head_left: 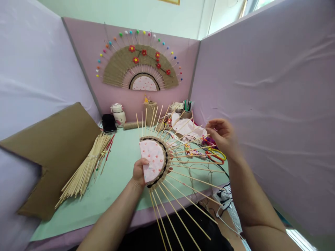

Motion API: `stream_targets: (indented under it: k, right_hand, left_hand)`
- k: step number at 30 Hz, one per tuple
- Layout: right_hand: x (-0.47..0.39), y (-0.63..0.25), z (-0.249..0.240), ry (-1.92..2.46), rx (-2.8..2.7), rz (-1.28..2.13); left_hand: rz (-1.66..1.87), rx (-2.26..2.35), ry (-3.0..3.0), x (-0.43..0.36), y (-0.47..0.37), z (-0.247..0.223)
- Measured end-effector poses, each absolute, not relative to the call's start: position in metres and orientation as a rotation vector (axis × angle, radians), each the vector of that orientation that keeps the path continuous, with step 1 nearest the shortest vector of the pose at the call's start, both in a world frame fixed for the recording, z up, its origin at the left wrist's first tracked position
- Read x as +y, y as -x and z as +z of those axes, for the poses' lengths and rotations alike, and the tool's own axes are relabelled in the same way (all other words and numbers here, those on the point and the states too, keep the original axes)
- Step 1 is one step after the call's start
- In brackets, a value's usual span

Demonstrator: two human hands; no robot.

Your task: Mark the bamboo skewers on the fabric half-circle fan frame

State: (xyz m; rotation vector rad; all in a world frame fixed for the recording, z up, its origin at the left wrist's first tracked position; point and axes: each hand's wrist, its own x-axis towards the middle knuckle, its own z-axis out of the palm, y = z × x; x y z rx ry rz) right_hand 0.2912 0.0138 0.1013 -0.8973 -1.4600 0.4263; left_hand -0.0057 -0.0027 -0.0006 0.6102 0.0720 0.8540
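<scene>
Fan: half-round base held above table, sticks radiating.
Left hand: thumb on cloth, fingers behind, apparently steadying base, leaving sticks free.
Right hand: thumb and forefinger narrow near stick tips; contact unclear.

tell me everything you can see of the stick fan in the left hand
The stick fan has a half-round centre of pink-dotted, cloth-like material, rimmed by a black band and tan trim. Thin, wooden-looking sticks radiate from its curved edge. It is held over the green table, straight edge leftward. The left hand grips it, thumb in front; the right hand is near some sticks' tips.
</scene>
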Motion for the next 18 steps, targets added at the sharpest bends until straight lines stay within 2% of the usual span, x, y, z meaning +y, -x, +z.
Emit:
stream_targets:
  k: [6, 12, 18]
  right_hand:
    - [0.025, -0.288, 0.112, 0.884, -1.480, 0.291]
    - [0.070, -0.275, 0.087, 0.943, -1.477, 0.448]
    - [0.090, -0.209, 0.059, 1.119, -1.671, 0.599]
  left_hand:
    - [0.828, 0.048, -0.610, -0.004, 0.004, -0.001]
    - [0.827, 0.057, -0.605, -0.005, 0.005, 0.000]
    - [0.847, 0.082, -0.584, -0.008, 0.003, 0.003]
